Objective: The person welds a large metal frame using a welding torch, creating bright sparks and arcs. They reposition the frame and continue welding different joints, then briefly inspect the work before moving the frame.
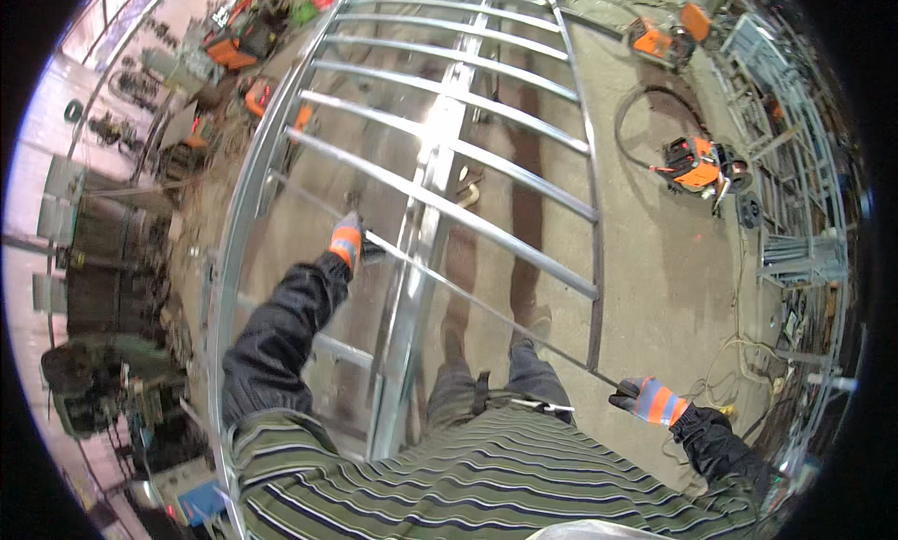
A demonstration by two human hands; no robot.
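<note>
A large ladder-like metal frame (505,171) stretches away in front of me, with several shiny crossbars between two long side rails. Across its near end runs a thin metal bar (486,303), slanting from far left to near right. My left hand (347,238), in a grey and orange glove, is closed around the bar left of the middle beam. On the right, my gloved right hand (647,401) is closed on the bar's near end, just outside the right side rail (596,250). I cannot tell whether the bar is joined to the frame.
A wide metal beam (418,199) runs lengthwise beneath the crossbars. An orange machine with a cable (694,166) stands on the floor at right, another orange machine (650,40) beyond it. Metal racks (804,250) line the right side. Clutter and equipment (103,381) fill the left.
</note>
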